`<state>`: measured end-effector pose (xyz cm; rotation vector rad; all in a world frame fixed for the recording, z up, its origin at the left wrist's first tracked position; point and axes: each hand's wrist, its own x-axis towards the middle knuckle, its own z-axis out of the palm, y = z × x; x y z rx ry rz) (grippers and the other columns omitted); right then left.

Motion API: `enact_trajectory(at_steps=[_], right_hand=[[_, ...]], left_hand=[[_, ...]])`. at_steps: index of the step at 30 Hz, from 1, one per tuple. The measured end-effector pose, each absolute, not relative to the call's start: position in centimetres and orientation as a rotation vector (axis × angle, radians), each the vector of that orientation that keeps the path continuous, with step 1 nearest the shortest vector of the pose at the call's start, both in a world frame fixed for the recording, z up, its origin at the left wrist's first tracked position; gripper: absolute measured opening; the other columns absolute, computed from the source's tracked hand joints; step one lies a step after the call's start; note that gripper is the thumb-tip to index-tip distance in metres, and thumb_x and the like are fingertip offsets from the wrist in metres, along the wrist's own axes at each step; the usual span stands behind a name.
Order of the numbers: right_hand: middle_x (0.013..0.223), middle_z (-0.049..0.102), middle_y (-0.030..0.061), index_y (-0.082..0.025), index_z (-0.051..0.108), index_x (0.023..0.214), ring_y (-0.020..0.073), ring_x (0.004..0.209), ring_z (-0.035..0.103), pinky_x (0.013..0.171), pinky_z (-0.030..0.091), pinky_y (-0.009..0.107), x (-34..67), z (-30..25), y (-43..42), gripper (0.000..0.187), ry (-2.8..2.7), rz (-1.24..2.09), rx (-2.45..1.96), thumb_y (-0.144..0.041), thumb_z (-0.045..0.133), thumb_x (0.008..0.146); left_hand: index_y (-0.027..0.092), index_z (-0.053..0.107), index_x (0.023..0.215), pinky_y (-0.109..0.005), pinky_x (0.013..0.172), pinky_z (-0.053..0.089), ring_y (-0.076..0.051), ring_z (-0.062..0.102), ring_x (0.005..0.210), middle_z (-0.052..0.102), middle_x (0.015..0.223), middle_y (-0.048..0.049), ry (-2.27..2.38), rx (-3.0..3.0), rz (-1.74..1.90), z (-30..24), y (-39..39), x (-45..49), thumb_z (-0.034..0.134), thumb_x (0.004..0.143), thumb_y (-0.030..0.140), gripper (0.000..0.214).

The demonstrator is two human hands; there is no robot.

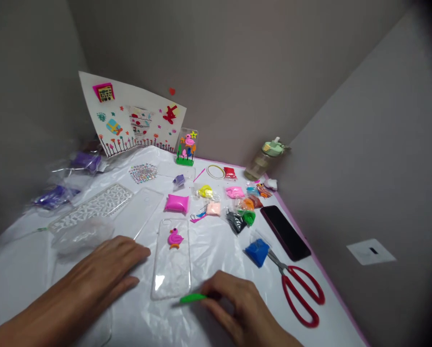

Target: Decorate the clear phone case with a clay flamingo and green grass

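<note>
A clear phone case (171, 274) lies flat in front of me, with a pink clay duck (175, 238) on its upper part. Between the thumb and fingers of my right hand (237, 301) is a flat strip of green clay (193, 298), close to the case's lower right corner. To the left of the case, my left hand (111, 262) rests low over the table, fingers extended and holding nothing. Beside that hand sits a crumpled clear plastic bag (82, 236).
Red-handled scissors (302, 294), a black phone (285, 231) and a blue clay packet (257, 252) lie right. Several other clay packets, including a pink one (176, 203), are beyond the case. A decorated case (187, 147) stands at the back, near a bottle (262, 159).
</note>
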<state>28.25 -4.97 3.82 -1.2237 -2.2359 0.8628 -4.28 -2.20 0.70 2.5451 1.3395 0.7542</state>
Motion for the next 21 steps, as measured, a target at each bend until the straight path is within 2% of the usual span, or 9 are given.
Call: enact_trajectory(at_steps=[2, 5, 8, 11, 15, 18, 21], right_hand=[[0.086, 0.071, -0.0007, -0.024, 0.068, 0.097, 0.0138, 0.074, 0.066, 0.068, 0.052, 0.024, 26.5, 3.8, -4.1, 0.005, -2.161, 0.912, -1.203, -0.020, 0.065, 0.094], [0.087, 0.071, -0.0002, -0.023, 0.069, 0.096, 0.0143, 0.076, 0.065, 0.071, 0.052, 0.025, 24.5, 2.9, -3.1, 0.007, -2.128, 0.892, -1.167, -0.018, 0.066, 0.092], [0.085, 0.071, 0.0010, -0.022, 0.069, 0.094, 0.0148, 0.074, 0.065, 0.068, 0.050, 0.025, 23.7, 1.6, -2.7, 0.007, -2.131, 0.857, -1.147, -0.016, 0.066, 0.091], [0.085, 0.071, 0.0031, -0.020, 0.069, 0.096, 0.0158, 0.075, 0.065, 0.066, 0.050, 0.025, 23.5, 0.8, -2.7, 0.008, -2.150, 0.782, -1.069, -0.019, 0.061, 0.095], [0.084, 0.071, 0.0041, -0.020, 0.068, 0.099, 0.0164, 0.074, 0.065, 0.066, 0.050, 0.026, 23.3, 0.7, -2.8, 0.013, -2.144, 0.680, -1.007, -0.023, 0.056, 0.100], [0.084, 0.071, 0.0043, -0.019, 0.068, 0.099, 0.0167, 0.074, 0.064, 0.067, 0.051, 0.027, 23.2, 0.9, -2.8, 0.015, -2.184, 0.632, -0.992, -0.024, 0.054, 0.102], [0.084, 0.070, 0.0040, -0.019, 0.067, 0.098, 0.0164, 0.075, 0.063, 0.068, 0.051, 0.027, 23.2, 1.0, -2.9, 0.015, -2.226, 0.609, -0.980, -0.023, 0.054, 0.102]], left_hand=[[0.034, 0.058, 0.127, -0.036, 0.099, 0.052, -0.024, 0.066, 0.113, 0.071, 0.122, -0.0011, 1.273, 2.528, 0.708, 0.7, -2.4, -3.4, 0.064, 0.095, 0.037, 0.033], [0.033, 0.054, 0.127, -0.035, 0.094, 0.051, -0.023, 0.064, 0.107, 0.070, 0.116, 0.0000, 1.227, 2.425, 0.680, 0.5, -2.8, -1.6, 0.067, 0.095, 0.038, 0.035], [0.030, 0.057, 0.109, -0.035, 0.088, 0.048, -0.021, 0.064, 0.095, 0.068, 0.100, 0.0022, 1.200, 2.342, 0.646, 0.0, -3.0, -0.4, 0.056, 0.100, 0.028, 0.008], [0.029, 0.055, 0.103, -0.042, 0.100, 0.038, -0.020, 0.064, 0.091, 0.066, 0.093, 0.0045, 1.160, 2.372, 0.688, -0.7, -3.0, -0.1, 0.053, 0.102, 0.025, 0.004], [0.030, 0.053, 0.111, -0.047, 0.112, 0.023, -0.021, 0.064, 0.098, 0.068, 0.100, 0.0052, 1.201, 2.418, 0.670, -1.4, -3.2, -0.2, 0.066, 0.097, 0.032, 0.020], [0.030, 0.054, 0.104, -0.048, 0.111, 0.022, -0.019, 0.064, 0.090, 0.065, 0.092, 0.0066, 1.201, 2.425, 0.629, -1.3, -3.5, -0.1, 0.058, 0.099, 0.021, 0.010], [0.029, 0.055, 0.101, -0.048, 0.111, 0.022, -0.018, 0.063, 0.087, 0.063, 0.089, 0.0071, 1.171, 2.440, 0.620, -1.1, -3.7, 0.1, 0.054, 0.098, 0.014, 0.015]])
